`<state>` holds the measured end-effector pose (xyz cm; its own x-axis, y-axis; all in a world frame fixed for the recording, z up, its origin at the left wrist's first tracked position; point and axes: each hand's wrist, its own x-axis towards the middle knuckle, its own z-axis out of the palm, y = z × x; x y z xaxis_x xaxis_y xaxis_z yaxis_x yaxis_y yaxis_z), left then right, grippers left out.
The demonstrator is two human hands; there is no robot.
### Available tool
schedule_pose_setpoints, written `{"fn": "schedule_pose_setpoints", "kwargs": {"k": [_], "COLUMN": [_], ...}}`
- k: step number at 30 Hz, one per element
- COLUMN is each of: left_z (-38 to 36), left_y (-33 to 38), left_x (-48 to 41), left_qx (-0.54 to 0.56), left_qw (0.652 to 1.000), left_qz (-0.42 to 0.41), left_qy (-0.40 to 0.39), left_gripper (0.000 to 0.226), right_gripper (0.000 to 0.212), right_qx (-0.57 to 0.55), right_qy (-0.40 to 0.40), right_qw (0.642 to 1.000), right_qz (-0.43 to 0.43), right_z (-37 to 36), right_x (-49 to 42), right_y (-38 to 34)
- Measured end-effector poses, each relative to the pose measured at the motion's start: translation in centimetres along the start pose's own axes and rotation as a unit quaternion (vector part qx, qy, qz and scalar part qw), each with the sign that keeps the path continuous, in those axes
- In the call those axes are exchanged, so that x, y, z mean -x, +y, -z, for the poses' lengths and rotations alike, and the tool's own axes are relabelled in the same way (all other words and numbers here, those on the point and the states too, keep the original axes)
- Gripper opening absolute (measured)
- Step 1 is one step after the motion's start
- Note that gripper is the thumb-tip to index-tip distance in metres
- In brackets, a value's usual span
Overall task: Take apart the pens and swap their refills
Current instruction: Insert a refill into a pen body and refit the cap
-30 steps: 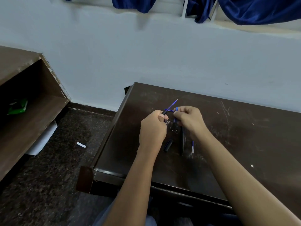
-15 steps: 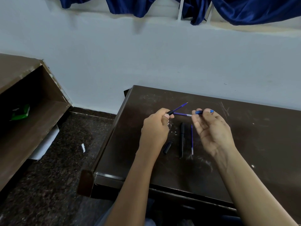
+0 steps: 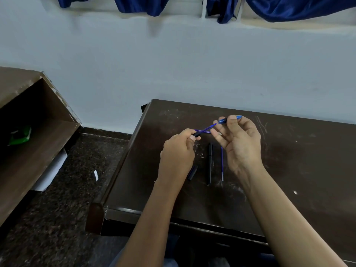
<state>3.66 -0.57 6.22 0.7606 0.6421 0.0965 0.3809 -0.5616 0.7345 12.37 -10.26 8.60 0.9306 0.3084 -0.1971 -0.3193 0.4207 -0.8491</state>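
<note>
- left hand (image 3: 177,155), mid-frame, is curled tight round a short black pen piece (image 3: 197,134). A thin blue refill (image 3: 209,128) sticks out of it, pointing up and to the right.
- that refill's tip is right at the mouth of a blue barrel (image 3: 230,119). Can't tell if it's actually inside.
- right hand (image 3: 240,147) pinches the barrel between thumb and forefinger, other fingers loose and spread. The barrel runs on the same slant, low left to upper right, and its rounded glossy end pokes out past the fingertips.
- a second refill (image 3: 202,131) crosses behind, almost level, between the two hands. Can't tell which fingers have it.
- on the worktop (image 3: 289,170) just below the hands, a slim black barrel (image 3: 210,164) lies with its long axis running top to bottom in the frame.
- a loose refill (image 3: 222,162) lies just right of it and parallel, silver end toward the bottom.
- a stubby black cap (image 3: 192,173) sits left of the black barrel, tilted, by the left wrist.
- any print on the pens is too small to read.
- the worktop is dark brown with a slight sheen, scratched, with whitish scuffs.
- far left there's a worn wooden shelf (image 3: 38,143), and satiny blue curtains (image 3: 289,8) run along the top.
</note>
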Motion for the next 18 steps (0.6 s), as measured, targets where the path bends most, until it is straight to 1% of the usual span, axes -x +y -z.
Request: {"fn": "schedule_pose_setpoints", "kwargs": {"k": [10, 13, 18], "left_z": [-0.4, -0.2, 0.3], "left_y": [0.9, 1.7, 2.8], "left_x": [0.1, 0.6, 0.3], "left_qx": [-0.010, -0.009, -0.028], "left_qw": [1.000, 1.000, 0.998], "left_qz": [0.005, 0.010, 0.014], "left_qy": [-0.010, -0.019, -0.055], "left_gripper": [0.030, 0.030, 0.030], "right_gripper": [0.009, 0.012, 0.013], "right_qx": [0.032, 0.038, 0.029], "right_qy": [-0.014, -0.020, -0.022], "right_qw": [0.999, 0.999, 0.999], "right_qz": [0.001, -0.005, -0.006], "right_z": [0.6, 0.8, 1.2], "right_x": [-0.3, -0.2, -0.1], "right_y": [-0.1, -0.4, -0.8]}}
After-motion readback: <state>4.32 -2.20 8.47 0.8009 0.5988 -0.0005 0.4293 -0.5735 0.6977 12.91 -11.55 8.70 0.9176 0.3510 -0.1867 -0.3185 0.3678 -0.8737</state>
